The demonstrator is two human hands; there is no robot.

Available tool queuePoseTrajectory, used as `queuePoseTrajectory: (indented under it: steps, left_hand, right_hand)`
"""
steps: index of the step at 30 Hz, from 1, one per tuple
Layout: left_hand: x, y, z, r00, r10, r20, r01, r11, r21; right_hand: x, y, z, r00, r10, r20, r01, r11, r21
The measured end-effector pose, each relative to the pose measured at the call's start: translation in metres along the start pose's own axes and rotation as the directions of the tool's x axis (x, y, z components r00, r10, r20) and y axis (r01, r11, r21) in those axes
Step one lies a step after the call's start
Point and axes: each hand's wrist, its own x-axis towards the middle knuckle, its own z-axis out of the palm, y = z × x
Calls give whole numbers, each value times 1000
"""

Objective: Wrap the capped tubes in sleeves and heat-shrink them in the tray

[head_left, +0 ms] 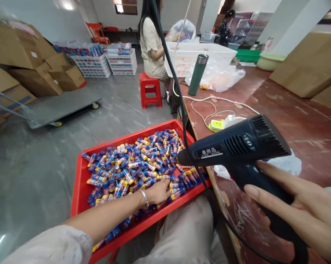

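Observation:
My right hand (297,209) is closed around the handle of a dark heat gun (223,146). Its nozzle points left, over the right end of a red tray (78,183). A heap of small shrink-wrapped tubes (138,165), blue and yellow, fills most of that tray. Down among them is my left hand (158,191), a bracelet on its wrist. Its fingers reach out and touch tubes beside a neat row (188,178) along the near right side. Some of the fingertips are hidden between the tubes.
A black cord (179,84) hangs across the view. On the red-brown table (305,124) stand a green flask (198,75), a power strip (217,125) and a white basket (187,51). A person (151,44) sits on a red stool (150,91). At left is a flat trolley (63,106).

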Motion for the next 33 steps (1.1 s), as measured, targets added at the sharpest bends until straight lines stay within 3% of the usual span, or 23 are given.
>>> queuePoseTrajectory:
  steps: [6,9,12,20,26,29,33]
  left_hand:
    - [6,3,1,999,43,14,-44,998,48]
    - [-6,3,0,995,100,-2,-99,991,93]
    - [-25,-2,-6,987,160,3,-159,977,140]
    - [-92,-30,-19,983,186,8,-180,943,281]
    - [-135,-36,-20,988,157,4,-152,954,258]
    - [-152,-37,-23,983,177,-54,-161,963,217]
    - [-183,-43,-27,991,59,-122,-37,983,177]
  right_hand:
    - [14,-5,5,987,-99,130,79,985,154]
    - [15,-7,5,988,-107,108,93,987,128]
    - [13,-10,5,988,-109,106,102,993,66]
    - [18,-14,15,934,-193,300,170,980,99]
    - [20,-34,22,893,-269,361,231,962,146]
    - [20,-47,24,864,-316,391,266,947,178]
    - [21,-52,26,839,-345,420,312,939,147]
